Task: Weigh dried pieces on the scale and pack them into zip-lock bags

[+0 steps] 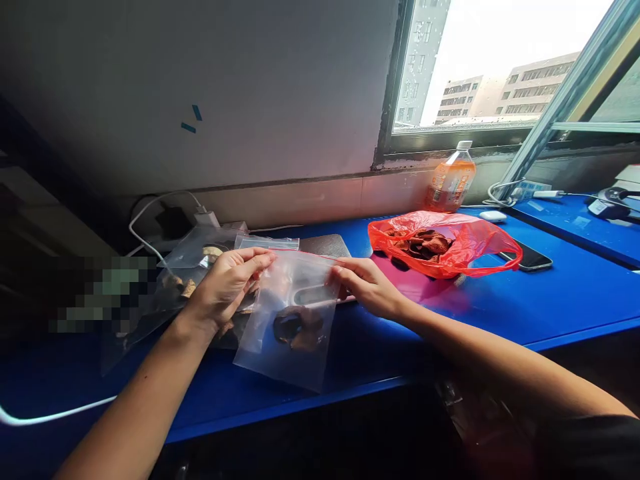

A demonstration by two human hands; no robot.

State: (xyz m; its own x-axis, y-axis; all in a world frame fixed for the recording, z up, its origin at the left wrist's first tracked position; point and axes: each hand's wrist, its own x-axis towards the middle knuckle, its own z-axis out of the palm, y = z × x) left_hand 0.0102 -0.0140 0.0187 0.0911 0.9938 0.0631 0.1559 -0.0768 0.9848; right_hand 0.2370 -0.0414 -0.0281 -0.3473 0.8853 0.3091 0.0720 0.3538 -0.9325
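A clear zip-lock bag [287, 357] hangs between my two hands over the blue desk. My left hand [227, 283] pinches its top left corner, and my right hand [367, 287] pinches the top right corner. Brown dried pieces show low in the bag or through its plastic; I cannot tell which. Behind the bag lies a flat grey object [327, 247], partly covered. Left of it, beside my left wrist, are more clear bags [150, 310] with brown dried pieces. To the right, a red plastic bag [480, 250] stands wide at the mouth, with dark brown dried slices [425, 245] inside.
An orange drink bottle [453, 179] stands by the window wall. A phone [535, 257] lies partly behind the red bag, with a white case [493, 217] farther back. A white cable and charger [206, 217] sit at the back left. The blue desk's [575, 303] front edge runs below my hands.
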